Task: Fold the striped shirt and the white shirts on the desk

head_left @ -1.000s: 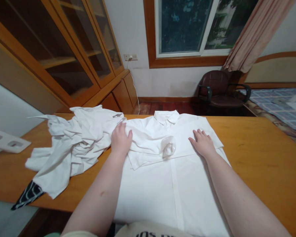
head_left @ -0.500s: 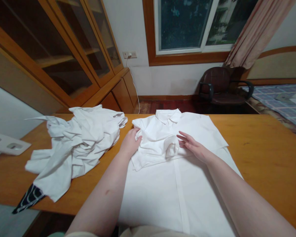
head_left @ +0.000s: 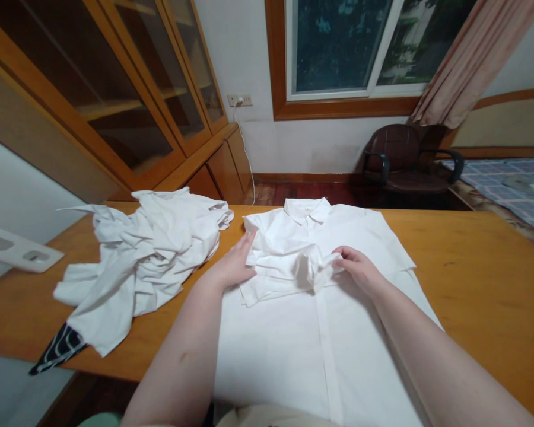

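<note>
A white collared shirt (head_left: 276, 338) lies front side up on the table, its collar at the far edge. Its left-hand sleeve (head_left: 280, 261) is folded inward over the chest, bunched and wrinkled. My left hand (head_left: 239, 261) rests against the shirt's left side by the shoulder, fingers stretched out and open. With thumb and fingers closed, my right hand (head_left: 358, 268) pinches the end of the folded sleeve near the button placket. The other sleeve (head_left: 382, 237) spreads flat to the right.
On the left of the wooden table (head_left: 480, 284) sits a crumpled heap of white clothes (head_left: 155, 249), with a black patterned cloth (head_left: 60, 347) at its near corner. A white plastic object (head_left: 18, 249) juts in at far left. Beyond stand a glass-door cabinet (head_left: 178, 160) and an armchair (head_left: 396, 157).
My right hand has closed on the sleeve end and pulled it slightly to the right. The left hand's fingers have straightened from a bent hold at the shirt's edge.
</note>
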The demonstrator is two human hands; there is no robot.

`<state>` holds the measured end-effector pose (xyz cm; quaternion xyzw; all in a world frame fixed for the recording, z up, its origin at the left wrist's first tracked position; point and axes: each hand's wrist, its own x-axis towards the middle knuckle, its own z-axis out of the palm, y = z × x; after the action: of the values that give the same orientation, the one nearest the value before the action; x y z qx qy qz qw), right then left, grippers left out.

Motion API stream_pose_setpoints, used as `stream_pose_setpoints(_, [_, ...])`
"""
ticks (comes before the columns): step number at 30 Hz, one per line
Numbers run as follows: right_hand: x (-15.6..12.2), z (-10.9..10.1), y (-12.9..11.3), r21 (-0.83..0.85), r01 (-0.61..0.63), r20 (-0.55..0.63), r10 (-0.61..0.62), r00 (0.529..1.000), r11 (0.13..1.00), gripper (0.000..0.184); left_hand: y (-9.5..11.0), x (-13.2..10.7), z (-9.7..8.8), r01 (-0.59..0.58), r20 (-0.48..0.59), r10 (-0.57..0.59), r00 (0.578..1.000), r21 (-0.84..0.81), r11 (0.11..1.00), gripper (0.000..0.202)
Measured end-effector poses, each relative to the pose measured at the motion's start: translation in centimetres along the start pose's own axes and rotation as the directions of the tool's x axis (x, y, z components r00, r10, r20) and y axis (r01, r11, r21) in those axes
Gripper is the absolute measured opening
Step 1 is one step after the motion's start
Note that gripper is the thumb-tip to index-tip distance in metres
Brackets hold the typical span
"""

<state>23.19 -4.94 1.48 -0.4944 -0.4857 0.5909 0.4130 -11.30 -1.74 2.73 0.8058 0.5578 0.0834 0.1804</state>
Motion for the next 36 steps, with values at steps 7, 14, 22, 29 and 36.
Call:
stream_pose_setpoints(7, [-1.1, -2.8, -2.5, -0.056, -0.043, -0.192, 0.032, 0.981, 0.998, 0.016, -0.5, 0.2, -0.7, 0.117, -0.089, -0.106, 0.99, 0.133, 0.984, 0.084])
stream_pose_setpoints(14, [-1.1, -6.6, -2.3, -0.764, -0.413, -0.407, 0.125, 0.905, 0.497, 0.024, -0.6, 0.3, -1.3, 0.212, -0.151, -0.197, 0.969, 0.093, 0.973, 0.081])
stream_pose_setpoints(22, [-0.9, -5.7, -2.7, -0.909, -0.39, -0.326, 0.33, 0.886, 0.149, 0.035, -0.2, 0.5, -1.8, 0.407, -0.343, -0.363, 0.866, 0.065, 0.911, 0.014])
stream_pose_setpoints(29, [-1.5, -6.4, -3.4, -0.93, -0.367, -0.33, 0.377, 0.866, 0.029, 0.03, -0.8, 0.4, -1.6, 0.232, -0.157, -0.202, 0.967, 0.203, 0.951, 0.018])
stream_pose_setpoints(36, [-1.6, -5.7, -2.9, -0.934, -0.267, -0.19, 0.301, 0.934, 0.239, 0.04, -1.3, 0.0, -2.2, 0.421, -0.191, -0.388, 0.902, 0.178, 0.89, 0.019])
